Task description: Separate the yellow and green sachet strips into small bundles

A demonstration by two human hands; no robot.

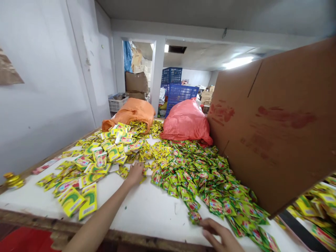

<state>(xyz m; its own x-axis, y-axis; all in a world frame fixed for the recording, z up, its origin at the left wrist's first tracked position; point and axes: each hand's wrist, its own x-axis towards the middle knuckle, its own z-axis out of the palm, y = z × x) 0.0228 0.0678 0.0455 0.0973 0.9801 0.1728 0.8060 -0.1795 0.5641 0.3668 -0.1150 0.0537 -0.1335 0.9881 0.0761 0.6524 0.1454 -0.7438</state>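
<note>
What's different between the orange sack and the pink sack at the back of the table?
The orange sack lies low and slumped to the left, while the pink sack stands taller and rounder to the right, beside the cardboard box. The orange sack's mouth gapes with yellow packets in front of it; the pink sack's mouth cannot be seen, and green packets lie before it. Both are crinkled plastic sacks resting on the white table.

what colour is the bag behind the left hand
Orange bag, lying beyond the left hand; clearest in the head view.
</note>
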